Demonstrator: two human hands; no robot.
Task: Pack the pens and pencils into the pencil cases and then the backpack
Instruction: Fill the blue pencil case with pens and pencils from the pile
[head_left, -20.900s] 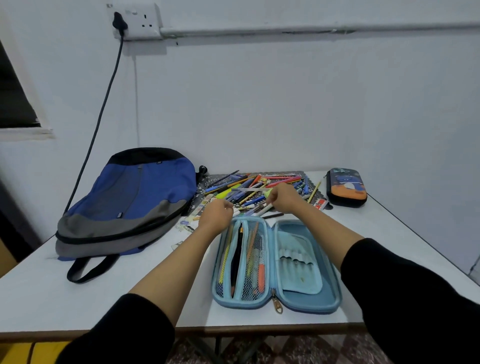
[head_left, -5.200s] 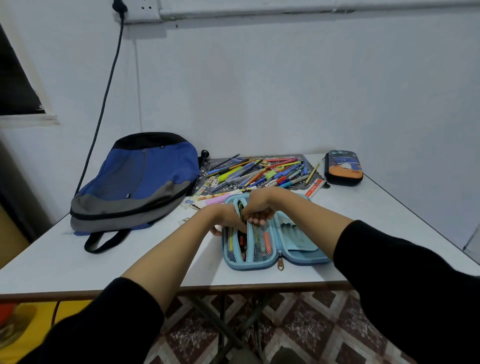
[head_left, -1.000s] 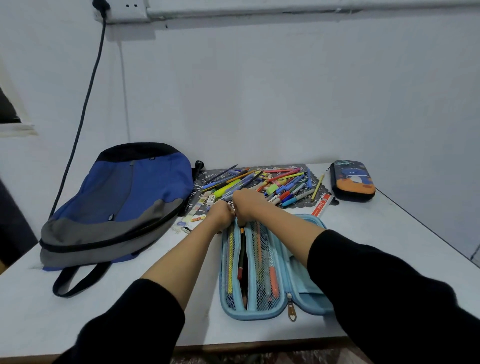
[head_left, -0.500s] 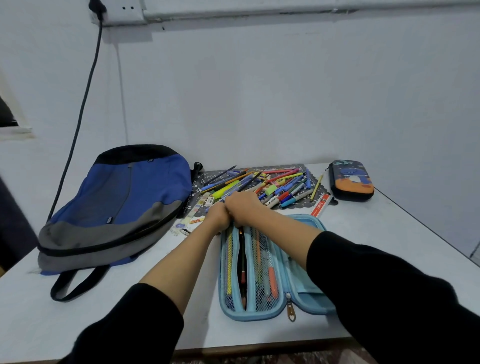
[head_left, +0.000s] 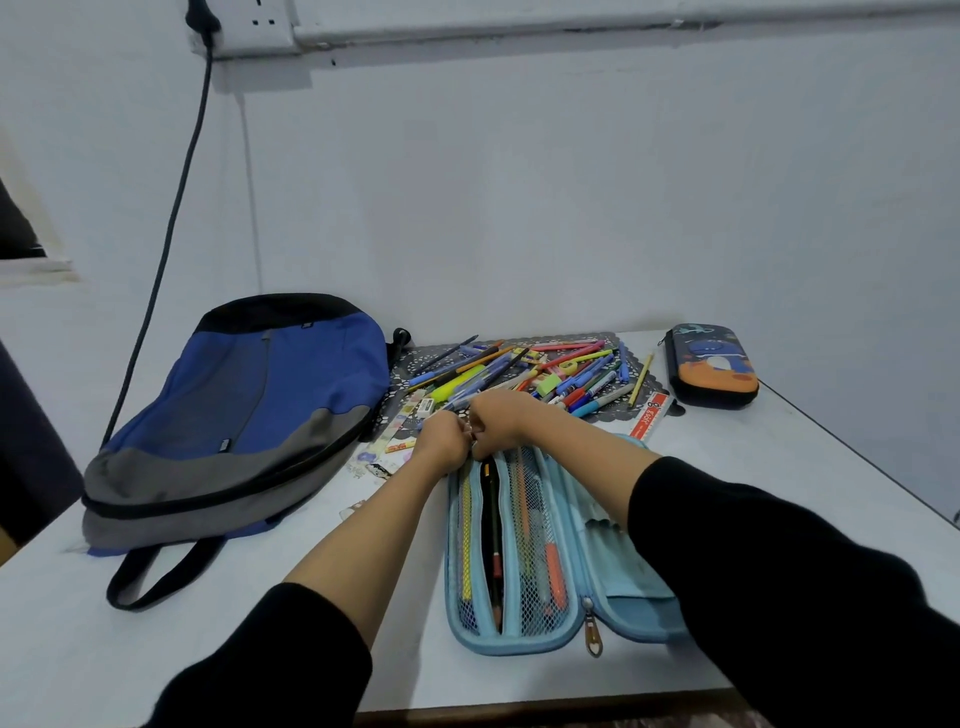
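The near edge of the tabletop (head_left: 753, 467) is running just below the open light blue pencil case (head_left: 519, 644), whose zip end is lying close to that edge. Bare surface is opening to the right of the case up to the slanting right edge, and more is lying near left, between the left sleeve and the backpack strap (head_left: 150, 577).

Inside the case a yellow pencil is sitting in the left mesh pocket, dark pencils are lying in the middle slot and orange pens are showing through the right mesh.

At the case's far end the left hand (head_left: 444, 441) and right hand (head_left: 501, 423) are pressing together, knuckle to knuckle, with fingers curled; whether they are gripping anything cannot be told. Half a second ago they were bunched at the same spot; some twenty seconds ago they were apart, reaching into the pile.

One blue and grey backpack (head_left: 249, 415) is lying flat on the far left, closed. Beyond the hands, loose pens and pencils (head_left: 545, 371), too many to count, are lying heaped on a black patterned mat (head_left: 410, 358), with one red and white ruler (head_left: 647, 415) at its right corner. A second, dark pencil case (head_left: 711, 366) is sitting zipped at the far right corner, so two cases in all. The tabletop's far edge is meeting the wall.
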